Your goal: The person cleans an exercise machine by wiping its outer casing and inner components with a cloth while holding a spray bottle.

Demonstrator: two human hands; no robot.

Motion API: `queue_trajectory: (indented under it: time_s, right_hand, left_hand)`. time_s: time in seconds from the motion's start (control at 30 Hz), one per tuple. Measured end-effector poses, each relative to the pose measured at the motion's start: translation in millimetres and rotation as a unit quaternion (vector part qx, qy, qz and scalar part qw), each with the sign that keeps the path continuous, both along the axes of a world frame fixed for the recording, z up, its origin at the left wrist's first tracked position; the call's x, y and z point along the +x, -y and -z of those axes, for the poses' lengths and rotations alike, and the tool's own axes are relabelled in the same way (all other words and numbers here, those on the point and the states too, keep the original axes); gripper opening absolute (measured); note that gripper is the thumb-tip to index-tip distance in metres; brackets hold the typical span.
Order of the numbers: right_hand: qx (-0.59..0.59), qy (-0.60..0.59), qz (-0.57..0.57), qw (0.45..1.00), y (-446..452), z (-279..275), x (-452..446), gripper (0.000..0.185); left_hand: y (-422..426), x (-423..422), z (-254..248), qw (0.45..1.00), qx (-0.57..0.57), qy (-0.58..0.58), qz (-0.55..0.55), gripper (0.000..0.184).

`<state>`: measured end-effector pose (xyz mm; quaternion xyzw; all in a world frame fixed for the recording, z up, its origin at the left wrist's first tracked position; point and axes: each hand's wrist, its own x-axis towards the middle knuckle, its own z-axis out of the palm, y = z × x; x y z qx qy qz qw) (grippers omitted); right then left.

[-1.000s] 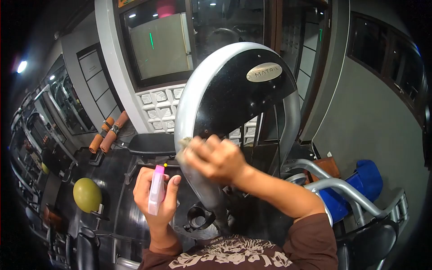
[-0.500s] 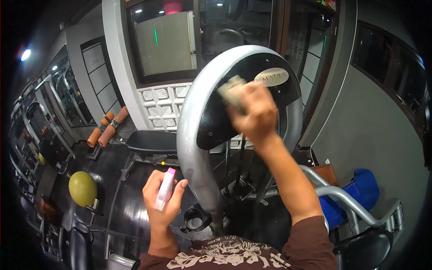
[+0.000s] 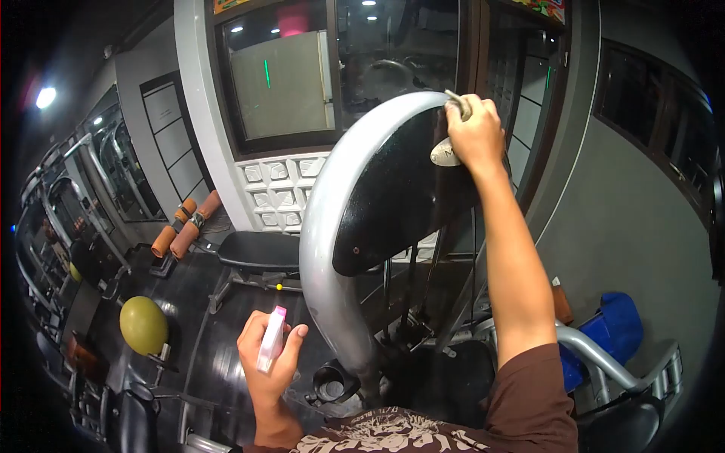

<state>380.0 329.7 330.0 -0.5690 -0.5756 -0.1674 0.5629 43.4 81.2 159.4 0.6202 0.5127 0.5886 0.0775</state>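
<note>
My right hand (image 3: 477,136) is closed on a crumpled, greyish-green cloth (image 3: 456,103), at the top edge of the weight machine's curved silver frame (image 3: 332,181). Below that hand lie the black panel (image 3: 400,189) and the oval name badge (image 3: 444,153), which my fingers and wrist partly cover. Down at the lower left, my left hand (image 3: 268,359) is wrapped round a spray bottle (image 3: 272,340) with a pink and white top. It is held in the air, apart from the machine; the bottle's body is hidden by my palm.
A black bench (image 3: 260,251) stands behind the machine on the left, with orange foam rollers (image 3: 183,226) beyond it. A yellow-green ball (image 3: 143,325) is at far left. A cup holder (image 3: 332,383) sits low by the frame. Blue padding (image 3: 615,328) and silver tubing are at right.
My right hand has moved up and right with the cloth, from the black panel to the frame's top edge. My left hand still holds the spray bottle, slightly lower in view.
</note>
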Motion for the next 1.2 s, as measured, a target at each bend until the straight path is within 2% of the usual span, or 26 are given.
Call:
queue_trajectory:
  time_s: [0.07, 0.1, 0.17, 0.23, 0.3, 0.33, 0.37, 0.4, 0.43, 0.47, 0.53, 0.57, 0.63, 0.73, 0.77, 0.8, 0.83, 0.87, 0.9, 0.93, 0.97, 1.03, 1.1, 1.13, 1.17, 1.2]
  right_hand:
    - [0.038, 0.043, -0.02, 0.998, 29.1, 7.6, -32.2, 0.027]
    - [0.102, 0.099, -0.094, 0.985, 42.4, 18.5, -48.3, 0.023]
    - [0.163, 0.22, -0.178, 0.945, 82.3, 42.8, -87.9, 0.018]
    - [0.153, 0.377, -0.218, 0.887, 125.1, 78.9, -119.0, 0.02]
    - [0.211, 0.419, -0.242, 0.849, 138.2, 103.4, -128.9, 0.02]
    - [0.204, 0.429, -0.25, 0.844, 131.9, 96.8, -117.8, 0.018]
    - [0.173, 0.397, -0.275, 0.858, 122.3, 87.0, -107.1, 0.021]
    - [0.175, 0.377, -0.234, 0.879, 112.3, 74.3, -96.1, 0.025]
    - [0.199, 0.337, -0.185, 0.901, 95.5, 59.4, -86.0, 0.017]
    - [0.176, 0.302, -0.151, 0.925, 77.8, 41.1, -67.5, 0.023]
    - [0.056, 0.137, -0.081, 0.986, 38.2, 13.6, -28.5, 0.031]
    - [-0.018, 0.054, -0.023, 0.998, 24.4, -0.4, -10.9, 0.033]
    - [-0.041, -0.011, 0.022, 0.999, -9.3, -5.2, 20.5, 0.032]
    - [0.009, 0.025, -0.002, 1.0, -3.6, 3.2, 9.9, 0.031]
    - [0.018, 0.037, -0.041, 0.998, 15.4, 5.2, -10.7, 0.031]
    - [0.078, 0.103, -0.079, 0.988, 36.0, 12.6, -31.4, 0.027]
    - [0.153, 0.18, -0.133, 0.962, 47.9, 25.0, -51.3, 0.024]
    - [0.18, 0.258, -0.16, 0.936, 62.9, 41.4, -69.2, 0.021]
    - [0.172, 0.347, -0.121, 0.914, 90.9, 60.4, -89.4, 0.017]
    - [0.19, 0.382, -0.209, 0.88, 106.3, 74.4, -101.1, 0.018]
    - [0.215, 0.42, -0.206, 0.857, 122.6, 85.0, -108.9, 0.016]
    - [0.214, 0.434, -0.229, 0.844, 126.2, 88.4, -103.1, 0.02]
    - [0.227, 0.385, -0.235, 0.863, 103.3, 72.0, -84.8, 0.011]
    - [0.239, 0.34, -0.191, 0.889, 88.6, 60.1, -77.2, 0.011]
    - [0.16, 0.299, -0.144, 0.93, 75.5, 43.1, -59.4, 0.03]
    - [0.128, 0.219, -0.142, 0.957, 56.3, 26.9, -41.5, 0.029]
  left_hand:
    - [-7.0, 0.0, 1.8, 1.0, -0.014, 0.001, 0.007, 0.026]
    - [-9.7, 1.7, 4.3, 1.0, -0.023, 0.002, 0.01, 0.026]
    - [-17.7, 10.9, 2.6, 1.0, -0.01, 0.007, 0.01, 0.027]
    - [-25.8, 14.4, 3.8, 1.0, 0.005, 0.004, 0.009, 0.027]
    - [-32.5, 14.5, 5.5, 1.0, 0.02, -0.002, 0.005, 0.028]
    - [-33.0, 15.0, 4.2, 1.0, 0.014, -0.008, -0.007, 0.029]
    - [-31.5, 15.6, 2.6, 1.0, 0.007, -0.014, -0.019, 0.029]
    - [-31.6, 16.1, 2.1, 0.999, 0.002, -0.017, -0.032, 0.03]
    - [-33.6, 15.8, 3.2, 0.999, 0.007, -0.015, -0.031, 0.03]
    - [-36.3, 15.0, 5.5, 0.999, 0.01, -0.012, -0.031, 0.031]
    - [-38.5, 13.1, 10.4, 1.0, 0.014, -0.007, -0.027, 0.032]
    - [-40.9, 12.3, 11.1, 1.0, 0.018, -0.005, -0.023, 0.033]
    - [-43.0, 11.8, 9.0, 0.999, 0.026, -0.007, -0.024, 0.034]
    - [-40.2, 14.6, 9.4, 0.998, 0.031, -0.026, -0.038, 0.034]
    - [-39.7, 14.8, 9.0, 0.999, 0.026, -0.024, -0.037, 0.034]
    - [-38.1, 15.3, 7.9, 0.999, 0.019, -0.022, -0.036, 0.033]
    - [-37.1, 16.4, 7.3, 0.999, 0.012, -0.021, -0.035, 0.033]
    - [-36.7, 17.5, 6.3, 0.999, 0.016, -0.028, -0.036, 0.032]
    - [-36.0, 18.0, 4.5, 0.998, 0.019, -0.036, -0.037, 0.032]
    - [-34.8, 18.1, 3.7, 0.998, 0.022, -0.045, -0.037, 0.031]
    - [-34.3, 18.7, 4.2, 0.998, 0.025, -0.049, -0.04, 0.031]
    - [-35.6, 20.5, 7.2, 0.997, 0.032, -0.056, -0.04, 0.03]
    - [-36.3, 19.9, 8.6, 0.998, 0.028, -0.05, -0.025, 0.028]
    - [-36.4, 18.8, 8.9, 0.998, 0.027, -0.046, -0.02, 0.027]
    - [-39.7, 20.1, 6.8, 0.998, 0.028, -0.048, -0.02, 0.027]
    - [-41.8, 19.3, 8.0, 0.998, 0.029, -0.048, -0.021, 0.027]
